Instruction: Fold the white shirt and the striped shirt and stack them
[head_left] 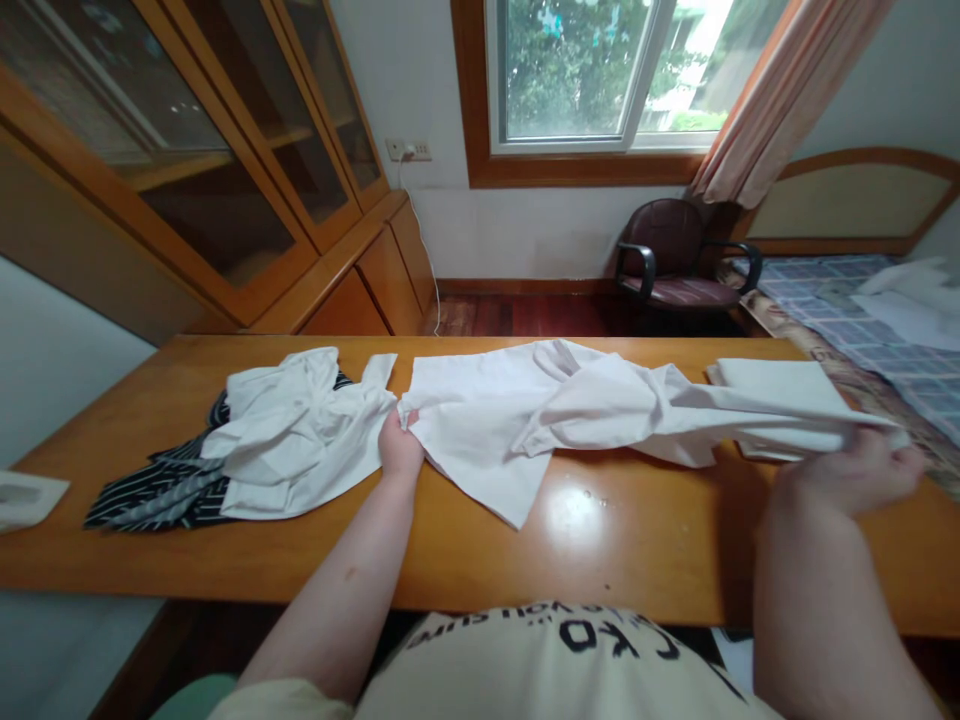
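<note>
A white shirt (480,400) is stretched sideways across the wooden table, partly twisted and creased in its middle. My left hand (403,440) is closed on the shirt's left edge, close to the tabletop. At the far right, my right hand (862,465) grips the narrow, pulled-out end of the same shirt, raised above the table and slightly blurred. Left of my left hand lies a crumpled heap of white clothing (300,430), on top of a black garment with white stripes (161,490). A folded stack of white cloth (780,380) lies partly under the shirt's stretched end.
The wooden table (600,560) spans the view. A white object (30,498) sits at its left end. Behind stand a glass-doored cabinet (247,150) and an armchair (679,255). To the right is a bed (847,290) with a checked cover.
</note>
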